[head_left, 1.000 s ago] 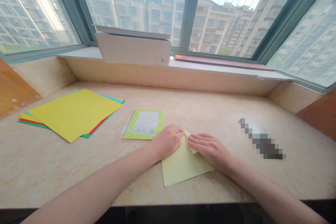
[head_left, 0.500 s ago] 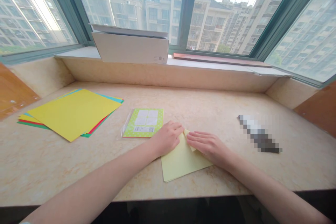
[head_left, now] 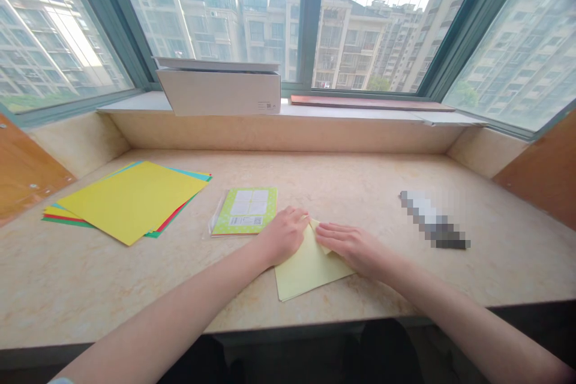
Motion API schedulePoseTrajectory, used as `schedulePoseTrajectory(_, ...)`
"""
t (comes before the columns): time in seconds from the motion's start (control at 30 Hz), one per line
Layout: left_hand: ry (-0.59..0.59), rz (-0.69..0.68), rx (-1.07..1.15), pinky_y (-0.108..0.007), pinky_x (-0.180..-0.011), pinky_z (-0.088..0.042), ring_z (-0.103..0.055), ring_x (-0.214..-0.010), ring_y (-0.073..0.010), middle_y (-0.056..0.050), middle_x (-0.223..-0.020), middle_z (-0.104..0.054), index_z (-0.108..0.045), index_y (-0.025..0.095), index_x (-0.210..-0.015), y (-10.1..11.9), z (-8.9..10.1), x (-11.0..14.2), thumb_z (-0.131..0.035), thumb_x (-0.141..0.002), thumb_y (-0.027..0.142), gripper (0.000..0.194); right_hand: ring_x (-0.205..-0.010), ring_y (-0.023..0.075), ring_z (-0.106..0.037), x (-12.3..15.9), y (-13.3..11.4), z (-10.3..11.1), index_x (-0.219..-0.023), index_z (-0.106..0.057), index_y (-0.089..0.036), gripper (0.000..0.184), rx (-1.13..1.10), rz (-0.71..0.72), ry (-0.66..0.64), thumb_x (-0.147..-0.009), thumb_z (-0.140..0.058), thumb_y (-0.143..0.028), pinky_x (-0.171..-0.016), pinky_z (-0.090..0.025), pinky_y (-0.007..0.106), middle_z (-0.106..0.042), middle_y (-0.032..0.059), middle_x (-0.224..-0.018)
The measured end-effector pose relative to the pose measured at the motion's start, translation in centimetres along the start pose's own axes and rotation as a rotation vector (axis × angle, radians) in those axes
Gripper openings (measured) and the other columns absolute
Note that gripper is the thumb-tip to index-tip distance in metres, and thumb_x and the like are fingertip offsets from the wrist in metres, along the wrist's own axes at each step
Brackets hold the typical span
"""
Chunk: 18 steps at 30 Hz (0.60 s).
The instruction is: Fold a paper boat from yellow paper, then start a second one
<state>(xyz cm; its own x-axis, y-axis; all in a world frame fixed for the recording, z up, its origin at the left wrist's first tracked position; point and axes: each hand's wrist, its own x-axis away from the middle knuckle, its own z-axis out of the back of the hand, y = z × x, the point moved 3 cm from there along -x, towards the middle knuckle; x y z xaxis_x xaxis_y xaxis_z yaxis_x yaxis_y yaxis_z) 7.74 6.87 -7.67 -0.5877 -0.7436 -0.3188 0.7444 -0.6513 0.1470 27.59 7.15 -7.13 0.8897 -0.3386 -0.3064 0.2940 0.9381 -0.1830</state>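
A sheet of pale yellow paper (head_left: pixel 303 270) lies on the stone counter, folded, with a small flap (head_left: pixel 324 248) near its top corner. My left hand (head_left: pixel 288 236) is closed at the paper's upper left edge, fingers bent and bunched near the top corner. What the fingertips pinch there is partly hidden. Flat across the paper's right side rests my right hand (head_left: pixel 351 246), its fingers stretched out side by side over the flap and pointing at the left hand.
A green packet (head_left: pixel 245 210) in clear wrap lies just left of my left hand. Fanned coloured sheets (head_left: pixel 135 201) lie farther left. A blurred-out dark object (head_left: pixel 434 219) is at the right. On the window sill stand a white box (head_left: pixel 220 91) and a reddish strip (head_left: pixel 369 103).
The camera view has tilted and shifted slightly. Both hands keep nearly the same place on the folded paper, with no clear change in the fold.
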Motion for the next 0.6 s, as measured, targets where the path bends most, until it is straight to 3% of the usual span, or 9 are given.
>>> schedulePoseTrajectory(0.2,0.016,-0.065,0.022,-0.041,-0.097,-0.052,-0.061,-0.108,-0.0244,-0.011,-0.11,-0.069,-0.064,0.013,-0.113,0.61,0.1,-0.06,-0.043,-0.095,0.007,0.028,-0.131,0.0234,-0.056,-0.32,-0.28,0.13,-0.129,-0.064,-0.013,0.035,-0.05,-0.024,0.044,-0.096,-0.054,-0.005,-0.115,-0.044,0.042,-0.057,0.0143,-0.143)
schedulePoseTrajectory(0.43,0.007,-0.091,0.065,-0.042,-0.108,-0.047,-0.061,-0.116,-0.0234,-0.011,-0.118,-0.07,-0.065,0.013,-0.117,0.2,-0.15,-0.26,-0.045,-0.094,0.007,0.032,-0.132,0.0219,-0.055,-0.34,-0.1,0.43,-0.13,-0.064,-0.016,0.037,-0.105,0.002,0.021,-0.096,-0.054,-0.005,-0.114,-0.045,0.041,-0.058,0.0121,-0.143)
schedulePoseTrajectory(0.6,-0.023,-0.075,0.061,-0.046,-0.109,-0.046,-0.06,-0.119,-0.0252,-0.012,-0.121,-0.069,-0.063,0.014,-0.12,0.24,-0.22,-0.17,-0.043,-0.092,0.006,0.035,-0.142,0.024,-0.043,0.34,-0.64,0.63,-0.144,-0.052,-0.011,0.053,-0.062,-0.086,-0.099,-0.092,-0.051,-0.005,-0.121,-0.032,0.046,-0.048,0.0158,-0.15)
